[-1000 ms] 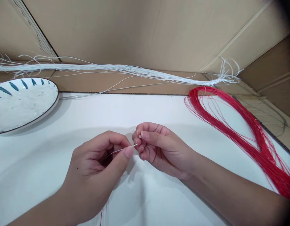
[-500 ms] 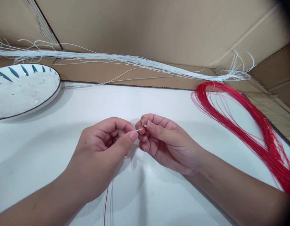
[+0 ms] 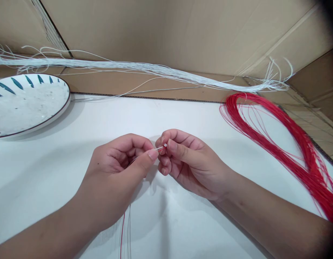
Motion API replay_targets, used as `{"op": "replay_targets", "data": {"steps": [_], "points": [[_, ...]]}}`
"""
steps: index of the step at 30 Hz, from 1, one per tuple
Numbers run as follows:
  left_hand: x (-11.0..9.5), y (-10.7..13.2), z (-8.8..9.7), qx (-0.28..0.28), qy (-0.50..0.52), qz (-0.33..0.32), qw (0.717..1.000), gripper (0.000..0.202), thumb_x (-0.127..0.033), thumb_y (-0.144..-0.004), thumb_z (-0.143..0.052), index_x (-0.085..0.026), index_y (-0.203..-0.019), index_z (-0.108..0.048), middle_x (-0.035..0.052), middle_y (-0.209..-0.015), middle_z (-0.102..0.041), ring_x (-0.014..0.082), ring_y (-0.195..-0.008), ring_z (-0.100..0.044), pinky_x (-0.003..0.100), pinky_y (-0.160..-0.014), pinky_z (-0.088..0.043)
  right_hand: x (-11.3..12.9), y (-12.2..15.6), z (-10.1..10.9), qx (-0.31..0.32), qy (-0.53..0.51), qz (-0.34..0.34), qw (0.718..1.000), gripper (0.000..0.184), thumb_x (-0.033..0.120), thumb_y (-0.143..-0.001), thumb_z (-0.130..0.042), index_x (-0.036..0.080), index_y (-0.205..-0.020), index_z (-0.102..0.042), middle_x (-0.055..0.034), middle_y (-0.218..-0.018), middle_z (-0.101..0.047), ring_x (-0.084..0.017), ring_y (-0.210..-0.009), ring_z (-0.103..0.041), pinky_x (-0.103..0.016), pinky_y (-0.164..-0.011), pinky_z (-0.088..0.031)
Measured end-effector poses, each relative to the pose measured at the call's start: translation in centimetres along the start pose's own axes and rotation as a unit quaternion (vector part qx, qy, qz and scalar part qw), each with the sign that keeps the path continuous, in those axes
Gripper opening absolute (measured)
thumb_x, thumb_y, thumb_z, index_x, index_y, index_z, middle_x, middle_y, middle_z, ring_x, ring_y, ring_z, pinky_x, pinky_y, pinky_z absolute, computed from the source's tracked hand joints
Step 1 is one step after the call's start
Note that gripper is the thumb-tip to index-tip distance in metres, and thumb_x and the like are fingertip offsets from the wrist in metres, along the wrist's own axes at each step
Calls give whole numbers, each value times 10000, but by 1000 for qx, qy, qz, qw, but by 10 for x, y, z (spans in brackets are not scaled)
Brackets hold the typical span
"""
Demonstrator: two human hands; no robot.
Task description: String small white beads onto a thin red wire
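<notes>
Between thumb and forefinger, my left hand (image 3: 123, 169) pinches a thin white cord (image 3: 160, 148) whose end points right. My right hand (image 3: 188, 158) is closed in a pinch on a tiny clear bead (image 3: 165, 145), which sits at the tip of the cord. A bit of red cord shows just beneath the bead at the right fingertips. Whether the white cord passes through the bead is too small to tell. Below my left hand hang a red cord (image 3: 122, 233) and a pale strand, running down over the white table (image 3: 196, 233).
A white plate with blue-green leaf marks (image 3: 31, 108) stands at the left, holding many tiny clear pieces. Along the cardboard at the back lies a long bundle of white cords (image 3: 144, 67). A looped hank of red cord (image 3: 263, 140) lies at the right.
My right fingertips and the bead have shifted slightly left, closer to my left fingers, and the bead now meets the cord tip. My left hand has hardly moved.
</notes>
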State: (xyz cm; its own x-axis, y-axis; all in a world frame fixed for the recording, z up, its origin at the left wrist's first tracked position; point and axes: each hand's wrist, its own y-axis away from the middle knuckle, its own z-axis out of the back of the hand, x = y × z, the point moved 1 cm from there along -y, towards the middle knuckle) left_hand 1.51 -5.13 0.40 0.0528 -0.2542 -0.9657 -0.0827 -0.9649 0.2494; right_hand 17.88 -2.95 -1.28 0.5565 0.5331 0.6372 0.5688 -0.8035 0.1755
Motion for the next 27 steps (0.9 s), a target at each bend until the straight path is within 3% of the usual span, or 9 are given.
{"op": "replay_targets", "data": {"steps": [19,27], "points": [[1,0,0,11,57,23,998,124,-228,-853,-714,-217,-732,-691,-73,-535,-607,18,-434,-464,42,-398,-365,-1,0,-1,-16,15,6,1000,97,219,-863,-764,163,-861,-685,13,-786,-676,-64,-646,-635,-184,-650,-582],[2,2,2,-17,17,20,1000,108,-270,-855,-726,-229,-761,-693,-77,-521,-569,24,-433,-448,47,-391,-348,0,-1,-3,-53,45,31,997,89,200,-809,-806,176,-802,-721,5,-753,-694,-81,-658,-652,-183,-659,-599]]}}
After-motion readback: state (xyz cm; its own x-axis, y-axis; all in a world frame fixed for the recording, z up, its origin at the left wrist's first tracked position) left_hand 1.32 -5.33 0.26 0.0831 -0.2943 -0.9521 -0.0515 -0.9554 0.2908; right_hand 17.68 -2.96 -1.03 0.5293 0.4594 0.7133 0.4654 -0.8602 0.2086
